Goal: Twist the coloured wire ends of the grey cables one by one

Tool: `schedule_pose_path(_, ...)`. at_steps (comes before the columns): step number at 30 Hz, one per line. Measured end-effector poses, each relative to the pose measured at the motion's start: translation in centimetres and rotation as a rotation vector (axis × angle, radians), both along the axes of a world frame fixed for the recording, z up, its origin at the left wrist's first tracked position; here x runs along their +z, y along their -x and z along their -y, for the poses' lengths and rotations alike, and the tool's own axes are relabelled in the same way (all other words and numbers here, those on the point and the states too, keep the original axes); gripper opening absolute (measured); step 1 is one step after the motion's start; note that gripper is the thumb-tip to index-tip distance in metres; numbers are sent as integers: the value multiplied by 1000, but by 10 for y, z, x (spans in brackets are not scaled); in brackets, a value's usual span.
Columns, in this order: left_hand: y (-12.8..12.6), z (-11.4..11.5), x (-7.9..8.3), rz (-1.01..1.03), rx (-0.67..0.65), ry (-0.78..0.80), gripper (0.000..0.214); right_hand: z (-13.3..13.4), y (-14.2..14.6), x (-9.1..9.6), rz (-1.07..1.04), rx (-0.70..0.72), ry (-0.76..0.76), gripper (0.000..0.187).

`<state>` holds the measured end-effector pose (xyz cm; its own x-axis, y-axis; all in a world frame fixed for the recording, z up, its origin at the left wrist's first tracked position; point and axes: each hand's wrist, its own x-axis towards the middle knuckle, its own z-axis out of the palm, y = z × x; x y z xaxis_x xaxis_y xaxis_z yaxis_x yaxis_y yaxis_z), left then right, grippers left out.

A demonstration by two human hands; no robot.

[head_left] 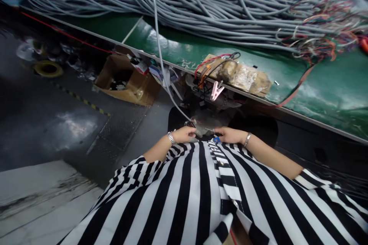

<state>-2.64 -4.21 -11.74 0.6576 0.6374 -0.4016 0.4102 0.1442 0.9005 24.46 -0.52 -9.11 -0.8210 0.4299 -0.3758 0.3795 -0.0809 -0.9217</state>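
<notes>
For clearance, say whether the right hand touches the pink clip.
Apart: the head view shows a dark gap between right hand and pink clip.

Green bench (330, 99), dark grey floor (34, 99)

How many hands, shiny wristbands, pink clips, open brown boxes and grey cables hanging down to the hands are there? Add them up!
Bare hands: 2 (left hand, right hand)
Silver metal wristbands: 2
Pale pink clip: 1
Open brown cardboard box: 1
Thin round grey cable reaching the left hand: 1
Total: 7
</notes>
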Motion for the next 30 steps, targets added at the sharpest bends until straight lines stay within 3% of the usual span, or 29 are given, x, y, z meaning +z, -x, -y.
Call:
schedule_pose_path(2, -3, -3, -1, -41, 68, 20, 25, 2, 2, -2, 15, -11, -12, 24)
schedule_pose_path(7, -27, -30, 4, 49, 469, -141, 14, 7, -2, -12, -4, -206, -32, 26)
schedule_pose_path(9, -40, -44, 8, 74, 449, -109, 13, 7, -9, -12, 19, -310, -44, 30)
schedule_pose_path(12, -51, -55, 10, 103, 358, 142, 13, 8, -24, -8, 31, -447, -9, 33)
schedule_pose_path(15, -50, -55, 10, 198, 380, 351, 18, 12, -43, -4, 2, -521, 112, 32)
schedule_pose_path(19, -39, -54, 16, 343, 352, 482, 37, 15, -60, -4, -6, -591, 267, 34)
schedule_pose_path(24, -29, -59, 22, 358, 227, 500, 61, 6, -60, -5, -64, -584, 226, 31)
schedule_pose_path(30, -27, -58, 17, 273, 374, 510, 51, -2, -53, -6, -77, -542, 192, 26)
